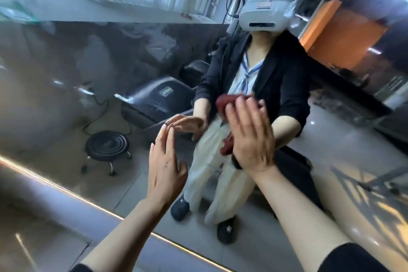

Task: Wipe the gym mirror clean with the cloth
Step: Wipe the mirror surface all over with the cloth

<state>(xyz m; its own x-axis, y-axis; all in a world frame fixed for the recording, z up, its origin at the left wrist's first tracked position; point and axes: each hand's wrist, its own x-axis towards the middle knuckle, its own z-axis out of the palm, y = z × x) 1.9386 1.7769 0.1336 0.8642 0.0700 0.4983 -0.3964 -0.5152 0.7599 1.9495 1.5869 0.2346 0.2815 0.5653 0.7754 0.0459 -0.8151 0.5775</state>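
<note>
Right hand [249,137] pressed a red cloth [223,104] flat against the mirror [66,86], fingers straight, left hand [164,161] fingers loosely spread, fingertips touching glass.

The mirror [66,68] is the working surface, a large upright pane filling most of the view; its lower edge runs from the left down toward the near right along a grey ledge [55,201] with a bright strip; a dark red cloth [223,104] lies flat against the glass right of centre, pressed there by the right hand [251,134]; the left hand [165,161] touches the glass by its fingertips, just left of it.
</note>
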